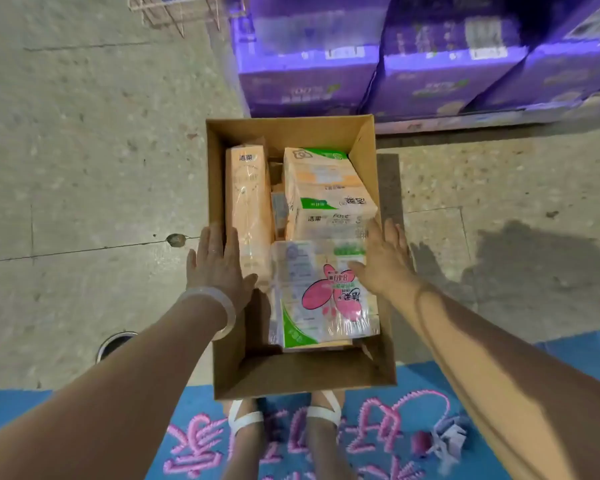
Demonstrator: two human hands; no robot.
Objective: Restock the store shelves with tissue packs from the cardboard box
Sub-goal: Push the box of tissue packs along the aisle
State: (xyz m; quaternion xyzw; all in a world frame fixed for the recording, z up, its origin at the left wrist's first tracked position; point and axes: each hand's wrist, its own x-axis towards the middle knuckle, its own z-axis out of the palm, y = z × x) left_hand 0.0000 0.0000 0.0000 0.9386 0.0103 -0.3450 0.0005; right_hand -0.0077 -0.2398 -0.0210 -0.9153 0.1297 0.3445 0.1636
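Concrete floor (84, 150), cardboard box (368, 143) of tissue packs (323, 292) between outstretched fingers (219, 244).

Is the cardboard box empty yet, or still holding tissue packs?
Still holding packs: several tissue packs lie inside the open box.

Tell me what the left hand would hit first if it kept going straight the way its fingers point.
Probably the tall orange tissue pack standing along the left wall of the cardboard box. The left hand points forward over it, fingers straight; depth is unclear.
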